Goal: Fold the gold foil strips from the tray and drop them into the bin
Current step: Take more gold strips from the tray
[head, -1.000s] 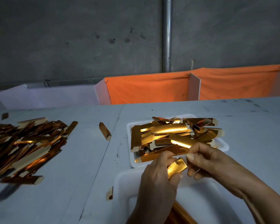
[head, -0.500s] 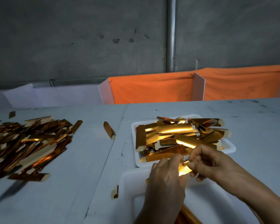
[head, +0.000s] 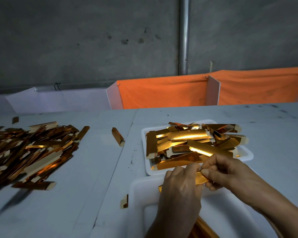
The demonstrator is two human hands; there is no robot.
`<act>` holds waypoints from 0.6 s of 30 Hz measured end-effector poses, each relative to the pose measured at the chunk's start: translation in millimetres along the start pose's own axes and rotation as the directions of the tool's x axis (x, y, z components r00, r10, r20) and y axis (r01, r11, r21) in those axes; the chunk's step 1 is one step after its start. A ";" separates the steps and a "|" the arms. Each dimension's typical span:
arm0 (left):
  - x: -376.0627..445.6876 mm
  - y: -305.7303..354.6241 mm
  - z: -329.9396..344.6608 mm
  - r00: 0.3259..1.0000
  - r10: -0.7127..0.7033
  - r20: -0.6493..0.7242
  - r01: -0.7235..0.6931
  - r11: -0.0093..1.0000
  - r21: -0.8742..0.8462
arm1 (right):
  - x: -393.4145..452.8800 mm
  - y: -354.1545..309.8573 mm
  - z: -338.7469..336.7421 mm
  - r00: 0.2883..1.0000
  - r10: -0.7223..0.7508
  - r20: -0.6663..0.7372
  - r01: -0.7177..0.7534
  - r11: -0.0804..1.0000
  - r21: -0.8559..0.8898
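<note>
With both our left hand (head: 179, 184) and right hand (head: 225, 170) pinching one gold foil strip (head: 200, 177) mid-fold above the bin (head: 138, 200), few folded strips lie inside, while the tray (head: 248, 154) at centre frame remains heaped.

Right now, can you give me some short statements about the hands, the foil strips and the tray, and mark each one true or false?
1. Both hands hold one gold strip between them. True.
2. The white tray is empty. False: it is piled with gold strips.
3. The left hand and right hand are above the white bin. True.
4. The big loose pile of strips lies right of the tray. False: it lies to its left.
5. The cloth behind the table is blue. False: it is orange.
</note>
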State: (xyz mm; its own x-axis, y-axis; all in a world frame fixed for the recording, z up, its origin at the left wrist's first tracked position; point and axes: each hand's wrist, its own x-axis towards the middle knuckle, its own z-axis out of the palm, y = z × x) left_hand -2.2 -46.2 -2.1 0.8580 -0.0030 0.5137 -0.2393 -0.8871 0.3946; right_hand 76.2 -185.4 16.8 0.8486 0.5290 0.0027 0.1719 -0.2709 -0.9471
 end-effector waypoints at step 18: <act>0.9 -0.9 10.2 0.918 -0.103 0.383 0.096 0.995 0.037 | 2.7 14.4 -22.6 0.842 0.434 0.321 -0.359 0.895 -0.266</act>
State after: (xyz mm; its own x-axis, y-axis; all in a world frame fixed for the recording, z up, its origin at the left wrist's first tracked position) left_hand 3.4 -50.2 -9.8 0.9864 -0.0878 0.1390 -0.1384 -0.8999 0.4136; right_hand 92.3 -206.0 10.4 0.6286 0.5860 -0.5113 -0.0182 -0.6462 -0.7629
